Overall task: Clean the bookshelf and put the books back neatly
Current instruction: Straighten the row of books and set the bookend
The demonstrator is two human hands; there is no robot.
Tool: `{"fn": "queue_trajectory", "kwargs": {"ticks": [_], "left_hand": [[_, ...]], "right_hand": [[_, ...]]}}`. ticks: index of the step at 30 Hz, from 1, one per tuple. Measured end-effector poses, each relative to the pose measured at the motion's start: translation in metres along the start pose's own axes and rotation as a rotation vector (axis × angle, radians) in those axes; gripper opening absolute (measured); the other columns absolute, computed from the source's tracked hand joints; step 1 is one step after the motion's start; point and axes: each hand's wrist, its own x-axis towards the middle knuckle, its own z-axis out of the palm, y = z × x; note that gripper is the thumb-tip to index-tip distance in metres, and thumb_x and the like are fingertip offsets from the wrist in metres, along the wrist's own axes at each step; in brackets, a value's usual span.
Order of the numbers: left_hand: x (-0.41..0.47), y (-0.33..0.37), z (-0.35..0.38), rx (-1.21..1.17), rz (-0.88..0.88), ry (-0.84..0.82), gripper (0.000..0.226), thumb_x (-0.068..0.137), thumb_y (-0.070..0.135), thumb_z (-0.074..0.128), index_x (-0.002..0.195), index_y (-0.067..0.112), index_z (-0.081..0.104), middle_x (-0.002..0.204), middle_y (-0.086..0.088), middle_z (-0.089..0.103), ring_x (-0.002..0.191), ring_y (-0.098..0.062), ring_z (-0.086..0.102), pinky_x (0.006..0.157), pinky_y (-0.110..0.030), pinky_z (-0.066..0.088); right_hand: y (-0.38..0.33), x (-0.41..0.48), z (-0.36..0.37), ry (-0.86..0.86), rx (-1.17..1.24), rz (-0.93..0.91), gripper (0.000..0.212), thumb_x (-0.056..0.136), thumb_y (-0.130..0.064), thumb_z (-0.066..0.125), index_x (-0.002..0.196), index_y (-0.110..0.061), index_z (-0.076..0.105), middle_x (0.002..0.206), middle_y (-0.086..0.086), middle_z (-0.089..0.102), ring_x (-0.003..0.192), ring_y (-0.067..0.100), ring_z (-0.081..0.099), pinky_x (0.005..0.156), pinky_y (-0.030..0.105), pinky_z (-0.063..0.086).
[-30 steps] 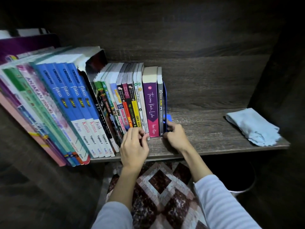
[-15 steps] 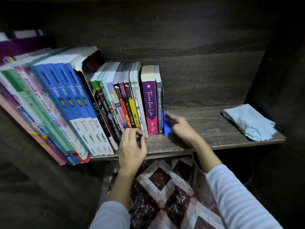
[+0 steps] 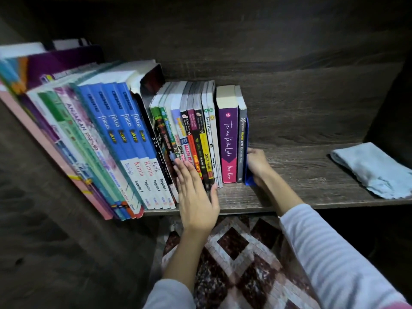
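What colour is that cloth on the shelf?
The cloth is pale blue, head view.

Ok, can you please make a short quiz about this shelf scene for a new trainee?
1. True or false: the light blue cloth lies on the shelf, apart from both hands.
2. The left hand is: A) flat against the book spines; B) gripping the cloth; C) on top of the books.
3. Fill in: the right hand holds the blue ____ at the row's right end.
Key: 1 true; 2 A; 3 bookend.
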Motion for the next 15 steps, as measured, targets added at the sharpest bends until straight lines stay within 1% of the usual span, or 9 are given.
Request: {"fn": "queue_trajectory", "kwargs": {"ticks": [1, 4, 5, 7, 8, 9, 11, 13, 15], "left_hand": [[0.0, 0.0, 0.002, 0.019, -0.004, -0.002, 0.089, 0.092, 0.049, 0.03, 0.137, 0.013, -0.039, 0.147, -0.01, -0.035, 0.139, -0.015, -0.028, 0.115, -0.033, -0.007], [0.003, 0.0, 0.006, 0.064, -0.008, 0.035, 0.087, 0.09, 0.047, 0.027, 0.14, 0.008, -0.032, 0.15, -0.014, -0.024, 0.142, -0.022, -0.016, 0.116, -0.035, -0.002], [0.004, 0.0, 0.008, 0.071, -0.001, 0.057, 0.087, 0.09, 0.046, 0.028, 0.141, 0.006, -0.029, 0.151, -0.015, -0.024, 0.142, -0.023, -0.018, 0.117, -0.034, -0.003], [0.004, -0.001, 0.009, 0.081, 0.02, 0.088, 0.086, 0.089, 0.044, 0.029, 0.143, 0.004, -0.027, 0.15, -0.013, -0.032, 0.142, -0.022, -0.023, 0.116, -0.033, -0.006], [0.004, -0.001, 0.009, 0.083, 0.037, 0.1, 0.086, 0.09, 0.043, 0.029, 0.143, 0.004, -0.026, 0.15, -0.01, -0.033, 0.142, -0.021, -0.023, 0.116, -0.033, -0.007], [0.003, 0.0, 0.008, 0.087, 0.052, 0.114, 0.085, 0.09, 0.042, 0.029, 0.144, 0.005, -0.025, 0.151, -0.009, -0.033, 0.142, -0.021, -0.023, 0.116, -0.034, -0.007], [0.002, 0.001, 0.006, 0.113, 0.085, 0.152, 0.083, 0.09, 0.039, 0.03, 0.145, 0.006, -0.022, 0.152, -0.008, -0.029, 0.143, -0.02, -0.02, 0.116, -0.036, -0.007], [0.002, 0.001, 0.006, 0.145, 0.116, 0.168, 0.08, 0.09, 0.037, 0.031, 0.147, 0.008, -0.018, 0.154, -0.007, -0.025, 0.144, -0.019, -0.017, 0.116, -0.038, -0.007], [0.003, 0.0, 0.005, 0.161, 0.129, 0.162, 0.079, 0.091, 0.038, 0.031, 0.148, 0.009, -0.015, 0.155, -0.006, -0.023, 0.144, -0.018, -0.015, 0.116, -0.039, -0.006]], "right_hand": [[0.001, -0.001, 0.0, -0.011, 0.023, 0.001, 0.028, 0.093, -0.001, 0.049, 0.116, -0.005, 0.064, 0.073, 0.007, 0.073, 0.065, 0.021, 0.071, 0.068, 0.036, 0.06], [0.001, -0.005, -0.003, -0.048, 0.045, -0.017, 0.029, 0.093, 0.0, 0.048, 0.118, -0.005, 0.063, 0.071, 0.006, 0.072, 0.065, 0.02, 0.07, 0.067, 0.036, 0.06], [0.001, -0.006, -0.003, -0.067, 0.026, -0.022, 0.028, 0.094, -0.001, 0.047, 0.117, -0.007, 0.063, 0.069, 0.004, 0.072, 0.063, 0.018, 0.07, 0.064, 0.032, 0.059], [-0.002, -0.011, -0.004, -0.094, -0.008, -0.032, 0.025, 0.094, 0.0, 0.046, 0.111, -0.006, 0.064, 0.064, 0.001, 0.072, 0.056, 0.012, 0.068, 0.054, 0.023, 0.056], [-0.003, -0.013, -0.005, -0.091, -0.014, -0.044, 0.025, 0.093, 0.001, 0.047, 0.109, -0.005, 0.064, 0.066, 0.0, 0.072, 0.054, 0.01, 0.068, 0.053, 0.023, 0.056], [-0.003, -0.013, -0.004, -0.084, -0.027, -0.054, 0.026, 0.092, 0.002, 0.048, 0.11, -0.004, 0.065, 0.07, 0.001, 0.073, 0.055, 0.011, 0.068, 0.056, 0.024, 0.057], [-0.001, -0.012, -0.003, -0.075, -0.034, -0.053, 0.027, 0.092, 0.0, 0.048, 0.113, -0.005, 0.065, 0.077, 0.003, 0.073, 0.062, 0.015, 0.069, 0.067, 0.031, 0.058], [0.001, -0.009, -0.001, -0.062, -0.041, -0.06, 0.027, 0.093, -0.003, 0.049, 0.113, -0.005, 0.066, 0.091, 0.009, 0.071, 0.07, 0.02, 0.068, 0.078, 0.039, 0.057], [0.003, -0.008, 0.0, -0.031, -0.071, -0.06, 0.027, 0.093, -0.007, 0.05, 0.114, -0.006, 0.066, 0.093, 0.012, 0.072, 0.077, 0.025, 0.069, 0.085, 0.046, 0.055]]}}
